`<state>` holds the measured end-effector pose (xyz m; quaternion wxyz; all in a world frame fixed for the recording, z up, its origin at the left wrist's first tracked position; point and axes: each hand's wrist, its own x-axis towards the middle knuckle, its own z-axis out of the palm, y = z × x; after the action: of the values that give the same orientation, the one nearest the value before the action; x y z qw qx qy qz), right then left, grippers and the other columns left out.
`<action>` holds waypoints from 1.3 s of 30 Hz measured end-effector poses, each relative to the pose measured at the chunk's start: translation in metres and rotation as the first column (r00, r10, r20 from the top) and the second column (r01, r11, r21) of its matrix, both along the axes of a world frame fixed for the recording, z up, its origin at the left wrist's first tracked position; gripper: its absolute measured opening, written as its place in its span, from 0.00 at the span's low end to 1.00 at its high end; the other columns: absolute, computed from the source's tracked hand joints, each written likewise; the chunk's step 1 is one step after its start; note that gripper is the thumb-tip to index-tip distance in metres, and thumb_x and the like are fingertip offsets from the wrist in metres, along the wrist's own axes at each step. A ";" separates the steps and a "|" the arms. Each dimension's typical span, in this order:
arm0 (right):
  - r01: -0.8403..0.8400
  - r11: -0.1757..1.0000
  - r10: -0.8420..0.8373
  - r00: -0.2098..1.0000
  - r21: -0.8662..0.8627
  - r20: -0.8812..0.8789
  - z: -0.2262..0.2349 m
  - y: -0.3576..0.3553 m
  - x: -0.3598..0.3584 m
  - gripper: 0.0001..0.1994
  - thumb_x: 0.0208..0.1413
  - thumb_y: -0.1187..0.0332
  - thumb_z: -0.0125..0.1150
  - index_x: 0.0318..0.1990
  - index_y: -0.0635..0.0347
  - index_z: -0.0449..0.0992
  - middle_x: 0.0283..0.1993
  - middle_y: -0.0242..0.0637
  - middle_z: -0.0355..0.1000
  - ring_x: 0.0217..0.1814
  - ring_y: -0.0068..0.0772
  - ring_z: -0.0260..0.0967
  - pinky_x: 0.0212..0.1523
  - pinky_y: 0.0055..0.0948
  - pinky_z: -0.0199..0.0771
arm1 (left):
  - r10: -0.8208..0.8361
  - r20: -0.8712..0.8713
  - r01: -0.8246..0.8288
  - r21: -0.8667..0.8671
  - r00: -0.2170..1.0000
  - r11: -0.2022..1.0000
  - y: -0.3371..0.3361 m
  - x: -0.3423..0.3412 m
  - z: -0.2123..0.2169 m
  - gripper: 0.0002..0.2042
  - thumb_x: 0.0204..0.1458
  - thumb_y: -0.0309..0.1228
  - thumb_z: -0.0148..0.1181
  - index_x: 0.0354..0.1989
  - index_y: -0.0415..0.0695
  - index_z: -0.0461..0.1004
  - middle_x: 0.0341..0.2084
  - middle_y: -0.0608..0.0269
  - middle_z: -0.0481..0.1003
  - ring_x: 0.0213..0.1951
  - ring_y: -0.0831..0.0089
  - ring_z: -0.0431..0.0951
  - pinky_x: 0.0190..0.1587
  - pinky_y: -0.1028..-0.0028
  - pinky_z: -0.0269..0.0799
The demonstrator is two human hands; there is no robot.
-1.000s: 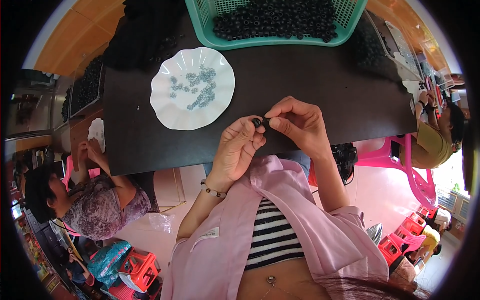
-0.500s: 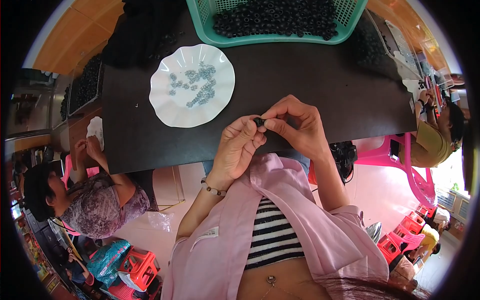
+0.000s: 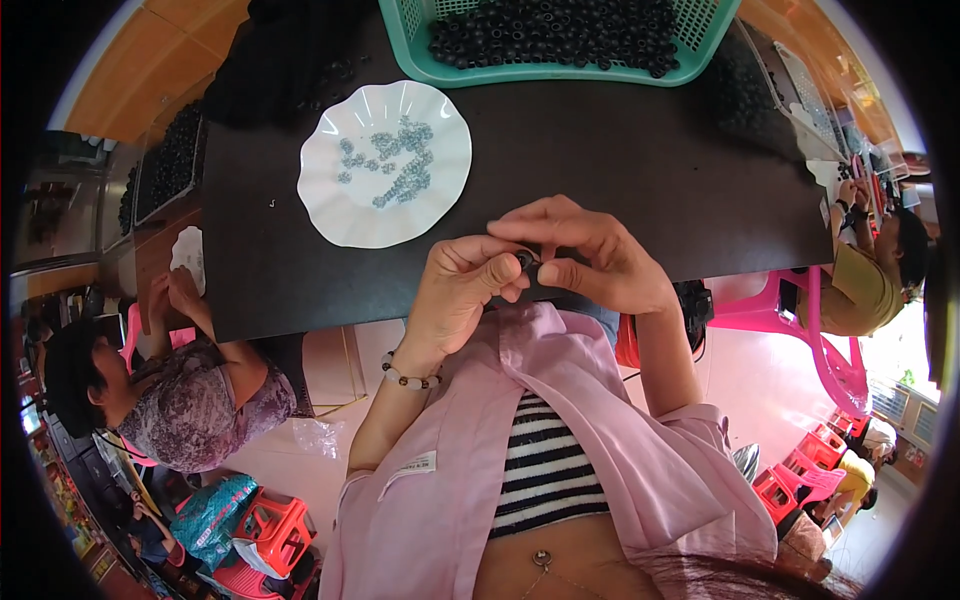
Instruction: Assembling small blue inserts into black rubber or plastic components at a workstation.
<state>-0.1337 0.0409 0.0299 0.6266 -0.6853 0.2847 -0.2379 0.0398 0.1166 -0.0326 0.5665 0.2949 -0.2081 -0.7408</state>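
Note:
My left hand (image 3: 462,285) pinches a small black ring-shaped piece (image 3: 525,260) between thumb and fingers, just off the table's near edge. A bracelet of light and dark beads is on that wrist. Close beside the piece is my right hand (image 3: 600,258), its thumb and fingers spread apart. Whether a fingertip of it touches the piece is hard to see. Farther left on the dark table (image 3: 640,160) lies a white wavy-edged plate (image 3: 335,215) with many tiny clear bluish pieces (image 3: 412,160). At the far side stands a green plastic basket (image 3: 405,60) full of small black rings (image 3: 560,35).
A dark cloth heap (image 3: 265,75) and a clear container (image 3: 735,95) of black pieces flank the basket. One person (image 3: 195,400) works at left, another (image 3: 860,270) at right. A pink chair (image 3: 835,365) and red stools (image 3: 275,530) stand on the floor.
My right thumb and fingers have come apart from their pinch at the black piece and spread. My left hand has turned a little, still holding it.

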 end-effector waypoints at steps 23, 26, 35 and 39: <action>0.102 0.994 -0.097 0.988 -0.036 0.117 -0.003 0.022 0.005 0.13 0.50 0.71 0.61 0.43 0.64 0.79 0.46 0.44 0.76 0.42 0.30 0.67 0.48 0.28 0.66 | -0.011 0.143 0.005 0.041 0.990 0.999 0.010 -0.002 0.023 0.10 0.51 0.33 0.64 0.34 0.38 0.79 0.22 0.63 0.77 0.22 0.82 0.72 0.28 0.83 0.70; 0.132 0.984 -0.124 0.990 -0.119 0.066 0.003 0.026 0.005 0.13 0.49 0.72 0.61 0.43 0.65 0.80 0.43 0.43 0.77 0.41 0.29 0.67 0.46 0.27 0.67 | -0.016 0.177 0.010 0.032 0.984 0.999 0.010 -0.002 0.029 0.10 0.51 0.33 0.64 0.32 0.38 0.79 0.22 0.63 0.78 0.22 0.83 0.72 0.28 0.84 0.69; 0.193 0.980 -0.197 0.976 0.047 0.090 -0.013 0.022 0.005 0.14 0.55 0.70 0.58 0.47 0.66 0.77 0.45 0.41 0.76 0.42 0.24 0.66 0.46 0.25 0.68 | 0.087 0.102 -0.095 0.082 0.991 0.992 0.000 -0.013 0.019 0.09 0.52 0.33 0.63 0.31 0.39 0.79 0.21 0.63 0.77 0.22 0.83 0.72 0.27 0.83 0.68; 0.103 0.985 -0.137 0.953 0.136 0.271 -0.018 0.016 0.003 0.17 0.59 0.65 0.56 0.50 0.68 0.74 0.41 0.38 0.75 0.41 0.23 0.66 0.45 0.23 0.67 | 0.098 -0.103 -0.088 0.096 0.990 0.991 -0.003 -0.018 0.018 0.09 0.52 0.34 0.62 0.31 0.39 0.79 0.22 0.63 0.77 0.22 0.81 0.72 0.27 0.83 0.69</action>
<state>-0.1311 0.0570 0.0123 0.6849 -0.5874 0.2485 -0.3524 0.0221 0.1138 -0.0145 0.5967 0.2896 -0.1292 -0.7371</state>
